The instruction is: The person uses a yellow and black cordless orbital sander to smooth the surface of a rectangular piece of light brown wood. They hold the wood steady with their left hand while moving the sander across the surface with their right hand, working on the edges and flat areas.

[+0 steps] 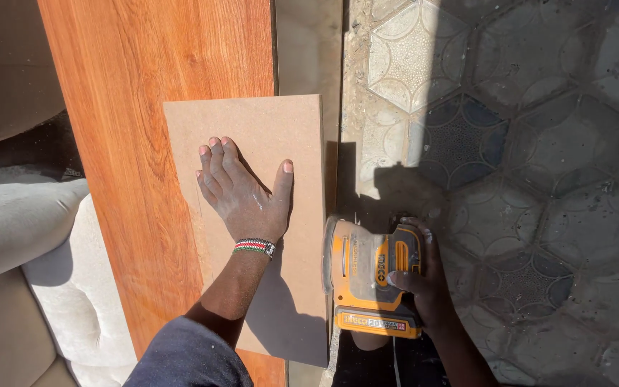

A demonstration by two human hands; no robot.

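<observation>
Sander (370,276) base hidden behind board (266,143) edge.

Under my left hand (241,197) lies a pale brown rectangular fibreboard panel (266,143), matt, dusty-looking and without grain. It rests on a long reddish-orange wooden board (145,107) with a smooth, slightly glossy varnished grain. My right hand (424,287) grips a yellow and black plastic sander (367,269), its casing smooth with a dull sheen. To the right, the hexagon-patterned floor tiles (524,143) look rough and gritty. Far left, grey cushions (30,229) show soft matt cloth.
</observation>
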